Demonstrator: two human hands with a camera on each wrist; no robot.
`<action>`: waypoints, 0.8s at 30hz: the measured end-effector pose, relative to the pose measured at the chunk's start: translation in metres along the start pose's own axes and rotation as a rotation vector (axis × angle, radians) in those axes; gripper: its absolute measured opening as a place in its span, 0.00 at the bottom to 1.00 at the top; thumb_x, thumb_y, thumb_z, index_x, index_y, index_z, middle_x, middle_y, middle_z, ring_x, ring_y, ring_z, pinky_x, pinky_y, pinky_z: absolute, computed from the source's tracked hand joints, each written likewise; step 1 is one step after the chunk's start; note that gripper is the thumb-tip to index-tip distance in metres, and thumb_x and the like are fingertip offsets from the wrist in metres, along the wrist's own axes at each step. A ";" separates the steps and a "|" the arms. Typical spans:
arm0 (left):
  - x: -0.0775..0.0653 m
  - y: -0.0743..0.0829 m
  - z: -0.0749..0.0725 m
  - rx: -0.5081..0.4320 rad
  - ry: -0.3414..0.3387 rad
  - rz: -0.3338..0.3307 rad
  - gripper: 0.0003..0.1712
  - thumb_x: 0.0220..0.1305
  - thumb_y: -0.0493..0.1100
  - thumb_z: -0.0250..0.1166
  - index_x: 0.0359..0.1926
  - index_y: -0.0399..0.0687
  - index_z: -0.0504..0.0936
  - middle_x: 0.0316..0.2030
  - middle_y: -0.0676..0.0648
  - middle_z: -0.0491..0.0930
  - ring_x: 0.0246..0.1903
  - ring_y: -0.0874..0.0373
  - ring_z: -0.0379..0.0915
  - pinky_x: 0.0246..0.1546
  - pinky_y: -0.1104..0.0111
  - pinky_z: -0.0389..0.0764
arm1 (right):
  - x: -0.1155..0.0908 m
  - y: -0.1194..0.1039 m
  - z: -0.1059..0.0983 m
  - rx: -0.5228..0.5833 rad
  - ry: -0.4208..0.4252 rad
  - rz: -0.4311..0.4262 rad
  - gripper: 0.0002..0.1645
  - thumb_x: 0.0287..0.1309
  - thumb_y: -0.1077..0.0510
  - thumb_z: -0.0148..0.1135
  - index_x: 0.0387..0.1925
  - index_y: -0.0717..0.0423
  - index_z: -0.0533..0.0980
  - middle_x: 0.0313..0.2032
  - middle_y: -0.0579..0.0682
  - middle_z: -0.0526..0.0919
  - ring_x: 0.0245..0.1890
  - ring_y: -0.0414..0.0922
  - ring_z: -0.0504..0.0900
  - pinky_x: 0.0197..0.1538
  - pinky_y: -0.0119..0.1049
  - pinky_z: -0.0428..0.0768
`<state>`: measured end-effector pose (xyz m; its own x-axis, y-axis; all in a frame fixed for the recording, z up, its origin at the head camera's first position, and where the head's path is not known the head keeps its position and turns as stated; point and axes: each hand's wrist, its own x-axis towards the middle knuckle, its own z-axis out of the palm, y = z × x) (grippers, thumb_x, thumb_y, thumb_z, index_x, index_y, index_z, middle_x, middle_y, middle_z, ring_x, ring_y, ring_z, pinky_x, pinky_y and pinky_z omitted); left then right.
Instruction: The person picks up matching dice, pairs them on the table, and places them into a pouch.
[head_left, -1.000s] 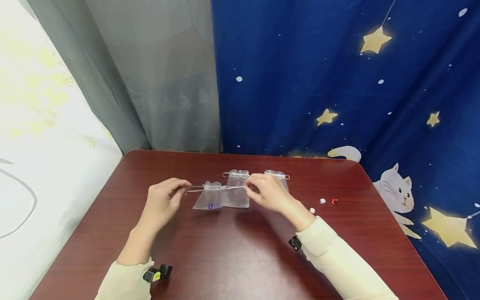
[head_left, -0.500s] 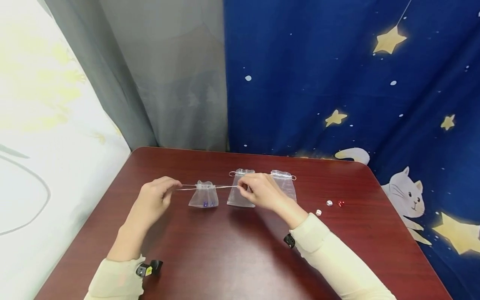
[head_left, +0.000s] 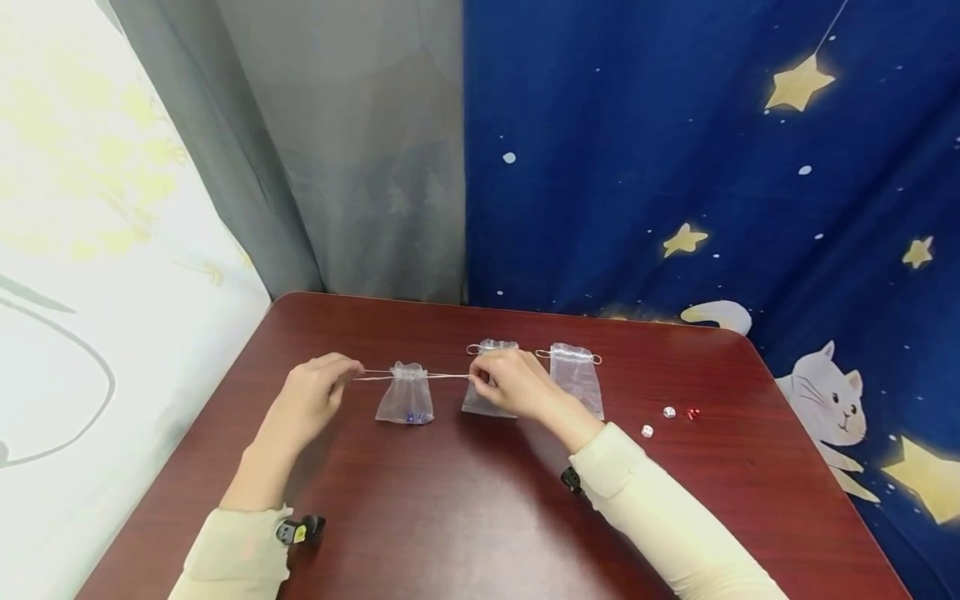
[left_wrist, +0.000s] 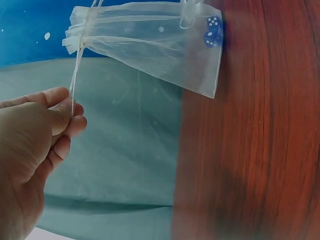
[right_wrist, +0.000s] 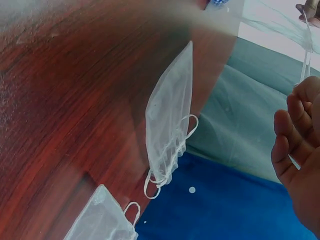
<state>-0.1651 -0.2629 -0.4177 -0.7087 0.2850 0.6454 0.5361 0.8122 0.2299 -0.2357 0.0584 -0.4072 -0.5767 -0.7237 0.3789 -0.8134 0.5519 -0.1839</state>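
A small sheer white drawstring pouch [head_left: 405, 400] hangs upright between the hands, its neck gathered tight. Two blue dice [left_wrist: 213, 31] with white dots show through its bottom in the left wrist view. The left hand [head_left: 311, 400] pinches the drawstring [left_wrist: 76, 75] on the left side, thumb against the fingers. On the right, the right hand [head_left: 517, 382] pinches the opposite end of the drawstring [head_left: 448, 376]. Both string ends are stretched taut and nearly level. Behind the right hand lies a second flat pouch [right_wrist: 170, 110], partly covered by it in the head view.
A third pouch [head_left: 576, 379] lies flat right of the right hand. Beyond it on the table are two whitish dice [head_left: 669, 412] and a red die or dice [head_left: 692, 413]. The brown table [head_left: 450, 517] ends at the curtains [head_left: 600, 167] behind.
The hands have drawn the string out to both sides, and the pouch's neck looks more bunched. The pouch now hangs apart from the second pouch. The head view has shifted a little left.
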 end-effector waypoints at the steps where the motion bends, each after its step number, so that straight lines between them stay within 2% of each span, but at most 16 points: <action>1: 0.001 -0.001 0.001 -0.006 -0.003 -0.001 0.17 0.51 0.17 0.63 0.35 0.39 0.86 0.32 0.47 0.85 0.33 0.49 0.83 0.37 0.54 0.84 | 0.000 0.001 0.001 0.000 -0.007 0.005 0.05 0.61 0.59 0.67 0.30 0.47 0.81 0.26 0.39 0.82 0.25 0.35 0.77 0.26 0.29 0.75; 7: 0.011 -0.009 0.008 -0.028 0.008 -0.012 0.15 0.53 0.18 0.65 0.36 0.39 0.86 0.33 0.46 0.85 0.35 0.48 0.84 0.39 0.53 0.84 | 0.007 0.009 0.003 -0.021 0.010 0.009 0.04 0.63 0.59 0.67 0.31 0.48 0.82 0.28 0.40 0.83 0.24 0.36 0.77 0.26 0.32 0.77; 12: 0.017 -0.015 0.013 -0.032 0.016 -0.066 0.14 0.58 0.23 0.67 0.45 0.37 0.86 0.40 0.42 0.86 0.42 0.45 0.84 0.46 0.51 0.83 | 0.013 0.014 0.007 -0.009 0.044 -0.008 0.03 0.65 0.58 0.68 0.37 0.52 0.85 0.33 0.43 0.86 0.27 0.39 0.81 0.31 0.37 0.82; 15: 0.016 -0.017 0.016 -0.033 0.013 -0.106 0.17 0.62 0.28 0.69 0.52 0.38 0.84 0.47 0.40 0.85 0.48 0.43 0.82 0.52 0.50 0.81 | 0.013 0.015 0.009 0.004 0.052 0.002 0.08 0.65 0.57 0.68 0.43 0.55 0.86 0.37 0.47 0.88 0.31 0.41 0.85 0.35 0.40 0.84; 18: 0.013 -0.017 0.018 -0.034 0.013 -0.117 0.18 0.64 0.31 0.69 0.54 0.39 0.84 0.50 0.40 0.84 0.51 0.43 0.81 0.54 0.50 0.79 | 0.012 0.017 0.011 0.018 0.066 0.026 0.12 0.64 0.58 0.68 0.48 0.57 0.85 0.42 0.49 0.89 0.34 0.41 0.87 0.39 0.41 0.85; 24: 0.006 -0.017 0.023 -0.044 -0.003 -0.120 0.17 0.64 0.34 0.69 0.54 0.40 0.84 0.50 0.41 0.84 0.51 0.43 0.81 0.55 0.51 0.78 | 0.009 0.021 0.015 0.044 0.114 0.049 0.10 0.63 0.60 0.69 0.46 0.55 0.85 0.40 0.48 0.89 0.33 0.39 0.86 0.37 0.37 0.84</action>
<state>-0.1891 -0.2635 -0.4352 -0.7701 0.1888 0.6093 0.4669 0.8177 0.3368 -0.2594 0.0571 -0.4212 -0.6052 -0.6436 0.4685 -0.7887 0.5646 -0.2433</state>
